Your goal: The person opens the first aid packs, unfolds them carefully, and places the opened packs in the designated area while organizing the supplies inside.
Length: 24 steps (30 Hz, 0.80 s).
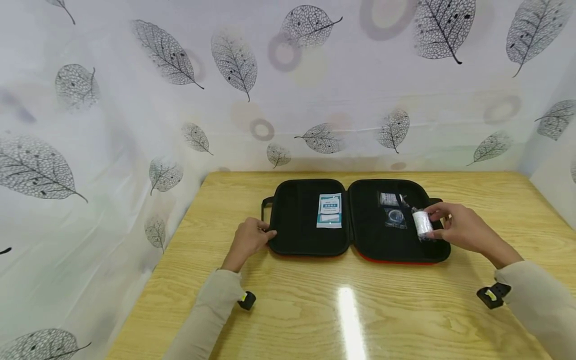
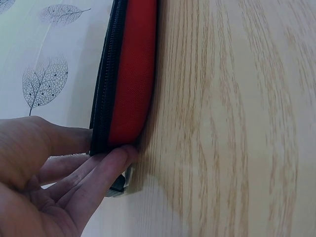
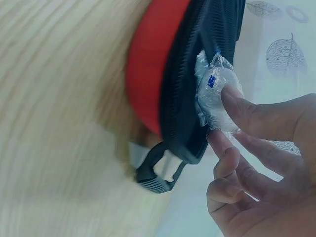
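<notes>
An unzipped case [image 1: 294,217] with black inside and a red outer shell lies spread flat on the table. My left hand [image 1: 250,239] pinches the near left corner of its left half; in the left wrist view the thumb sits on the zipped rim [image 2: 102,98] and fingers touch the red side [image 2: 132,79]. Over the right half, my right hand [image 1: 465,229] holds a white bandage roll [image 1: 422,223] in clear wrapping between thumb and fingers. In the right wrist view this roll [image 3: 217,94] is at the case's rim; whether it touches the lining I cannot tell.
A teal-and-white packet [image 1: 329,211] lies in the left half, beside the hinge. The right half holds another wrapped white roll [image 1: 389,199] and a clear packet with a round item [image 1: 396,217], near a black strap. Leaf-patterned sheeting [image 1: 315,100] stands behind the wooden table [image 1: 306,310].
</notes>
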### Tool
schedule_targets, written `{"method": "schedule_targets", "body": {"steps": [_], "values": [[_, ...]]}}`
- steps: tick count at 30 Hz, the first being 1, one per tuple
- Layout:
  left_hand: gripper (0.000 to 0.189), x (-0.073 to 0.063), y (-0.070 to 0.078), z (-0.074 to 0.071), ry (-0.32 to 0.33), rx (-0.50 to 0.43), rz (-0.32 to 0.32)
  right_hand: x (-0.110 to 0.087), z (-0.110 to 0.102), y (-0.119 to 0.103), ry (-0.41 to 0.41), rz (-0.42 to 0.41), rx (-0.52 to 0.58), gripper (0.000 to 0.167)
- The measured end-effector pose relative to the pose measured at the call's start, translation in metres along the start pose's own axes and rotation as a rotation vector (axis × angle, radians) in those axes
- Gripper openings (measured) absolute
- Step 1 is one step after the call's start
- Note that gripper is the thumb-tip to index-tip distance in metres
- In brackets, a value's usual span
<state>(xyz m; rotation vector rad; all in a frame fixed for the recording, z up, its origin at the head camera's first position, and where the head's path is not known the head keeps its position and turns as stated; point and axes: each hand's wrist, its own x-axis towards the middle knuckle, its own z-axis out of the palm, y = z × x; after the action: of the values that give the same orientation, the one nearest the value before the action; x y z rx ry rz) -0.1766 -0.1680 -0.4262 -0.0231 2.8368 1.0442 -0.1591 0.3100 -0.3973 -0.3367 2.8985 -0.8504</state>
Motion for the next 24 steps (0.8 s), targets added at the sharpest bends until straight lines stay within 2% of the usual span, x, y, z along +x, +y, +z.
{"method": "schedule_targets", "body": {"steps": [8,24], "values": [[0.031,0.001,-0.002,0.001,0.002,0.012,0.011,-0.003,0.008,0.011,-0.019,0.008,-0.029,0.057],[0.033,0.001,-0.001,0.001,0.002,0.0,-0.009,0.0,0.025,-0.005,-0.041,-0.016,0.001,0.052]]}}
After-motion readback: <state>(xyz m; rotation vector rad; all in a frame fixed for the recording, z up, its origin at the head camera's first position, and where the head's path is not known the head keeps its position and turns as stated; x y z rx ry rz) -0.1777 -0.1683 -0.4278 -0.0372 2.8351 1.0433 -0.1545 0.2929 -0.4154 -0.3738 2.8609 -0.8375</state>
